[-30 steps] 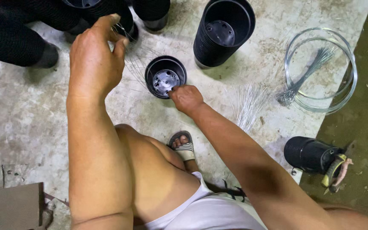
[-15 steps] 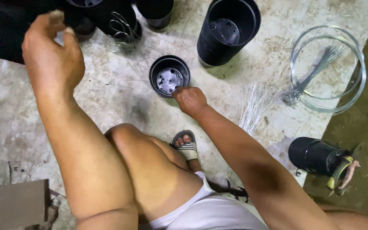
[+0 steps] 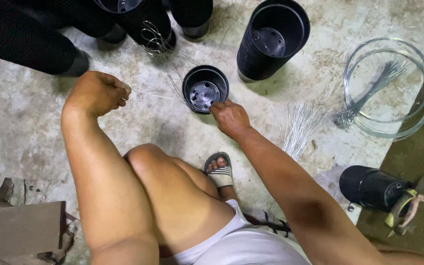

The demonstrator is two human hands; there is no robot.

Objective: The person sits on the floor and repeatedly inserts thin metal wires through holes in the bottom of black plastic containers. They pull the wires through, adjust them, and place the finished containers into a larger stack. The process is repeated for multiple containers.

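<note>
The concrete floor [image 3: 35, 127] carries all items; the landmark is the small black pot [image 3: 205, 89], standing upright with its mouth open to the camera.

Stacked black pots [image 3: 271, 41] stand up and to the right of the small black pot, near but apart from it. Further pot stacks [image 3: 138, 19] lie up and to its left. A coil of wire [image 3: 388, 88] lies well to its right, and a fan of cut wire pieces [image 3: 298, 127] lies between coil and pot. A single black pot on its side [image 3: 371, 186] lies far to the lower right.

The right hand [image 3: 229, 118] sits at the lower right rim of the small black pot; its fingers [image 3: 217, 105] are drawn together and touch the rim edge.

The left hand [image 3: 96, 93] is to the left of the pot, apart from it. Its fingers [image 3: 121, 93] are curled shut, pinching a thin wire [image 3: 158, 95] that runs toward the pot.

Bare floor lies open between the left hand and the pot; the pot's near side is bounded by the knee [image 3: 143, 162] and the sandalled foot [image 3: 219, 172].
</note>
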